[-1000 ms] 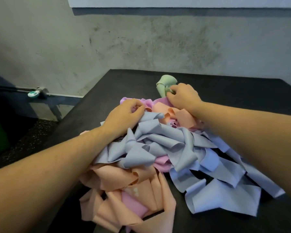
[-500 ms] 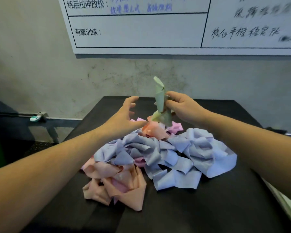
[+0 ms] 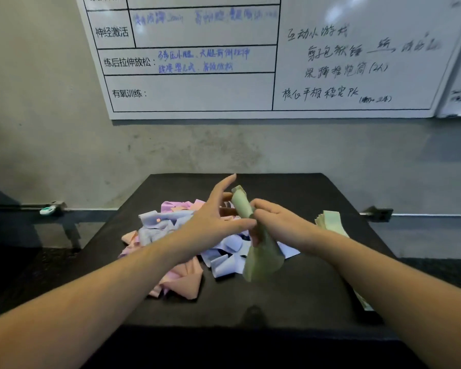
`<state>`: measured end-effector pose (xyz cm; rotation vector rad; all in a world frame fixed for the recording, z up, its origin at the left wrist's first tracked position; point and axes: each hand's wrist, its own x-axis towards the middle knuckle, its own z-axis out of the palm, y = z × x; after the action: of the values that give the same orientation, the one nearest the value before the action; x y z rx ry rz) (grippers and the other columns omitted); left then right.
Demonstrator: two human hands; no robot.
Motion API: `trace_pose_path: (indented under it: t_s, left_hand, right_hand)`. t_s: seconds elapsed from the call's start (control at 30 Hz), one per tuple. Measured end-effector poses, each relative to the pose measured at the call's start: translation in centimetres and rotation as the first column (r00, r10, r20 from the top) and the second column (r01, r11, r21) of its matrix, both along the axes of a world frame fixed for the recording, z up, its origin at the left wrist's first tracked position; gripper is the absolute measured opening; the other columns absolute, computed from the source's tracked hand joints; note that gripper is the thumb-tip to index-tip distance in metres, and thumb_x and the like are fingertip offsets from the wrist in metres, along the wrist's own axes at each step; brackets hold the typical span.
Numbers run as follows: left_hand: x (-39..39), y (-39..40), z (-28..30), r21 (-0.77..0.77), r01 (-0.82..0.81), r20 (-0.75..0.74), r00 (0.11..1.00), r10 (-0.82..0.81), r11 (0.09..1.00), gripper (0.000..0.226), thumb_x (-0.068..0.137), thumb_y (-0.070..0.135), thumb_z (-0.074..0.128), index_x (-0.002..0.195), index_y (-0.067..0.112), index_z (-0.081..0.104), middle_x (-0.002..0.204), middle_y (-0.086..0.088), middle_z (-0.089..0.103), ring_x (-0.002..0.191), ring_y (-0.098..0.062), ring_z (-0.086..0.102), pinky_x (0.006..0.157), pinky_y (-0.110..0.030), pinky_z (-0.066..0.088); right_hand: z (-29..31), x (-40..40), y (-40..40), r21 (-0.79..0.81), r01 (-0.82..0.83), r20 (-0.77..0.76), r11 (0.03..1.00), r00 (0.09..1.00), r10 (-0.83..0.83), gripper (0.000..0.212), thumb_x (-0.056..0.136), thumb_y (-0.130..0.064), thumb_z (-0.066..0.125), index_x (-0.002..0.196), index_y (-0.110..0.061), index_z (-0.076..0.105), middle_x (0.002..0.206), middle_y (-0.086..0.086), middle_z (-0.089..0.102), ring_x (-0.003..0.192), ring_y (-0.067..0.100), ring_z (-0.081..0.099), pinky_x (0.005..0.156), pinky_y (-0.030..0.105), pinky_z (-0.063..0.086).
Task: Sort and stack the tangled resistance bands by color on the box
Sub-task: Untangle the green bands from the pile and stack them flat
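Observation:
A tangled pile of resistance bands (image 3: 176, 230), lilac-blue, pink and peach, lies on the black box (image 3: 290, 288). My right hand (image 3: 274, 222) grips a pale green band (image 3: 261, 257) lifted clear of the pile; its upper end sticks up and its lower end hangs and flares over the box. My left hand (image 3: 213, 217) is spread beside it with fingers straight, its thumb close to the green band and right hand. A stack of green bands (image 3: 330, 221) lies at the box's right edge, partly hidden by my right forearm.
A whiteboard (image 3: 250, 62) with handwritten text hangs on the grey wall behind the box. A metal rail with a small teal object (image 3: 47, 210) runs along the wall at the left. Dark floor lies on both sides.
My right hand has pulled the green band free of the pile and toward the near right. My left hand left the pile and opened beside the band. The view tilted up.

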<state>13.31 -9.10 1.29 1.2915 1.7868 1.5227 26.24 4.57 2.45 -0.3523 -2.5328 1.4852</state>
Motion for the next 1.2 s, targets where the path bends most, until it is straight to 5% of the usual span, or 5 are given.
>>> trace_pose_path:
  t_s: [0.37,0.53,0.83,1.07,1.2]
  left_hand:
    - [6.6,-0.7,1.1,-0.072,-0.032,-0.131,0.991,0.022,0.997,0.054,0.068,0.035,0.092,0.111,0.035,0.06,0.102,-0.003,0.069,0.09,-0.023,0.07,0.083,-0.04,0.061]
    - [8.0,-0.9,2.5,-0.123,0.025,-0.256,0.965,-0.056,0.992,0.025,0.078,0.035,0.087,0.098,0.036,0.071,0.071,0.014,0.055,0.062,0.003,0.051,0.065,-0.019,0.045]
    - [11.1,-1.2,2.9,-0.18,0.234,-0.199,0.943,-0.268,0.956,0.079,0.082,0.027,0.085,0.144,0.046,0.04,0.141,0.02,0.051,0.12,0.004,0.059,0.096,-0.018,0.051]
    - [11.8,-1.6,2.2,-0.106,0.183,-0.245,0.948,-0.204,0.977,0.05,0.085,0.022,0.081,0.127,0.032,0.056,0.109,0.013,0.066,0.091,-0.015,0.069,0.084,-0.039,0.058]
    - [10.7,-2.0,2.0,-0.061,0.084,-0.146,0.985,-0.092,0.995,0.022,0.093,0.011,0.072,0.113,0.017,0.067,0.099,0.007,0.073,0.094,-0.018,0.07,0.089,-0.044,0.057]
  right_hand:
    - [0.9,7.4,-0.7,0.039,0.133,0.039,0.99,0.99,-0.134,0.021,0.097,-0.017,0.055,0.085,-0.007,0.069,0.077,-0.002,0.062,0.072,0.009,0.057,0.067,0.024,0.046]
    - [1.6,9.8,-1.4,-0.345,0.233,-0.107,0.909,0.953,-0.284,0.027,0.091,0.003,0.039,0.067,-0.007,0.049,0.056,-0.002,0.051,0.055,0.012,0.046,0.047,0.017,0.038]
    - [3.2,12.9,-1.7,-0.733,0.017,-0.132,0.68,0.977,-0.167,0.02,0.082,-0.008,0.029,0.088,-0.007,0.048,0.074,0.014,0.05,0.064,0.026,0.049,0.061,0.035,0.048]
    - [3.9,13.9,-1.2,-0.674,0.012,-0.122,0.739,0.984,-0.128,0.025,0.084,-0.034,0.059,0.079,-0.012,0.048,0.068,0.003,0.04,0.064,0.018,0.038,0.065,0.03,0.047]
    - [3.1,14.6,-0.9,-0.346,0.137,-0.019,0.928,0.988,-0.152,0.065,0.066,-0.04,0.085,0.119,-0.022,0.051,0.083,-0.001,0.049,0.068,0.015,0.046,0.067,0.032,0.044]
